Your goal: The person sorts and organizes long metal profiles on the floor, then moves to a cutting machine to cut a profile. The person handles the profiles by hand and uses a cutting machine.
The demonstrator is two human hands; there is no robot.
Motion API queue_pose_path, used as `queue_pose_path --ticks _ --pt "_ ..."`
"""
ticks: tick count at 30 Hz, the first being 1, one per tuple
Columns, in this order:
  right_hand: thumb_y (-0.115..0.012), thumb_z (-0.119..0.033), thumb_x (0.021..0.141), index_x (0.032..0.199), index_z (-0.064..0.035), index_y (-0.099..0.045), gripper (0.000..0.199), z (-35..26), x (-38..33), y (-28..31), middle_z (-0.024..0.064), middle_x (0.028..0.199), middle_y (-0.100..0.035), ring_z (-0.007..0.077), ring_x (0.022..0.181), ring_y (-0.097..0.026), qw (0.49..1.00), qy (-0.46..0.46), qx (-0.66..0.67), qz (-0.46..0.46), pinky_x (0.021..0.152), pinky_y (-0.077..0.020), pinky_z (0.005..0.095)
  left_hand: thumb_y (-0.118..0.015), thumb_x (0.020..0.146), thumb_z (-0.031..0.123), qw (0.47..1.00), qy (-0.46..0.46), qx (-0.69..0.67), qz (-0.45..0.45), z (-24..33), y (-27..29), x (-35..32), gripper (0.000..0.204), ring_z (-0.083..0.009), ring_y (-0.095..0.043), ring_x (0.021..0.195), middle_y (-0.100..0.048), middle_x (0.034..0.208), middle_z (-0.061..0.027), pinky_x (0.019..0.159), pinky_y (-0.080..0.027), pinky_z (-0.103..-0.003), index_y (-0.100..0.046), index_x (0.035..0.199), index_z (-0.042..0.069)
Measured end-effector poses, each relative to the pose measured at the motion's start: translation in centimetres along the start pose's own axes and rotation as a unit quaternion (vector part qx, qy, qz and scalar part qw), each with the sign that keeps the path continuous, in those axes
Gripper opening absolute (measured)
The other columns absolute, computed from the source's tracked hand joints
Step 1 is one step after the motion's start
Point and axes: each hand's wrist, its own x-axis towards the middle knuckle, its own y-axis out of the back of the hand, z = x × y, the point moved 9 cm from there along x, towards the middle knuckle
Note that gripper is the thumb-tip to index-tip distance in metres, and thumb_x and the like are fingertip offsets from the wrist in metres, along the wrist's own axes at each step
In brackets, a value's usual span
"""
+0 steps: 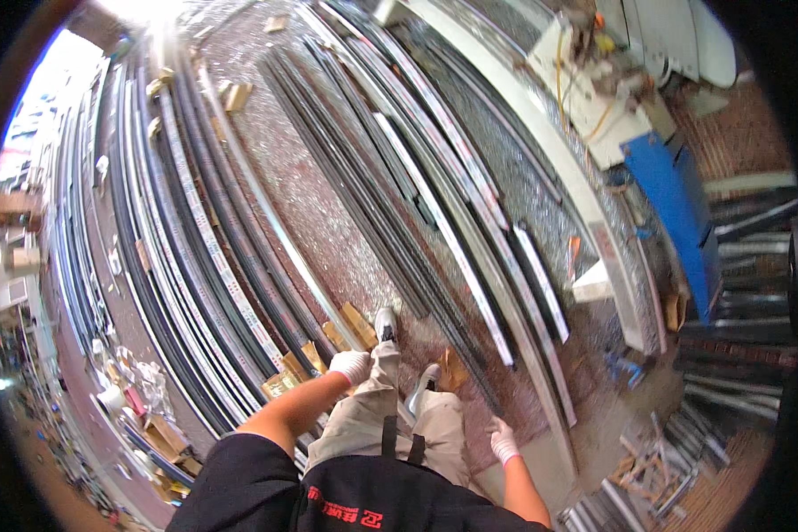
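We count a broad row of long profiles (217, 257) at our left; one pale bar (285, 239), its near part at our gloved left hand (352, 365); one dark bar (470, 365), its near end just beside our gloved right hand (503, 439); one brown block (356, 326) near the left hand; whether either hand is clamped, we cannot tell.
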Motion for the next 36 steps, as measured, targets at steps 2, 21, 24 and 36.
queue_pose_path --ticks 2,21,24,36 --pt "-0.037 0.007 0.083 0.14 0.0055 -0.054 0.059 -0.4 -0.6 1.5 0.0203 0.097 -0.073 0.0254 0.087 -0.072 0.996 0.022 -0.088 0.0 0.082 -0.0585 0.0345 -0.063 0.09 0.041 0.999 -0.004 0.035 -0.012 -1.9 3.4 -1.5 0.037 -0.0387 -0.073 0.089 -0.074 0.094 -0.0198 0.079 -0.058 -0.049 -0.073 0.103 0.008" --pt "-0.054 -0.029 0.098 0.125 -0.0056 -0.07 0.038 -11.1 -0.9 0.6 0.0201 0.114 -0.073 0.0313 0.109 -0.069 0.852 0.254 -0.443 -0.115 0.097 -0.0513 0.0399 -0.066 0.088 0.038 0.915 0.128 -0.363 0.118 -10.6 -20.0 -22.5 0.039 -0.0368 -0.071 0.105 -0.074 0.111 -0.0199 0.092 -0.052 -0.042 -0.074 0.111 0.007" --pt "-0.054 -0.025 0.097 0.126 -0.0055 -0.069 0.038 -8.6 2.5 0.6 0.0198 0.113 -0.073 0.0305 0.108 -0.07 0.842 0.234 -0.458 -0.164 0.096 -0.0516 0.0394 -0.067 0.088 0.039 0.909 0.137 -0.38 0.103 -10.3 -23.0 -22.6 0.041 -0.0368 -0.071 0.105 -0.074 0.111 -0.02 0.092 -0.052 -0.042 -0.075 0.112 0.006" --pt "-0.051 -0.007 0.089 0.132 -0.0018 -0.064 0.045 -38.4 4.2 -8.7 0.0196 0.106 -0.075 0.0248 0.096 -0.073 0.854 0.27 -0.433 -0.104 0.088 -0.0547 0.034 -0.072 0.082 0.046 0.892 0.161 -0.393 0.158 -21.4 1.0 -15.4 0.054 -0.036 -0.07 0.106 -0.072 0.115 -0.0232 0.092 -0.055 -0.041 -0.074 0.112 0.002"
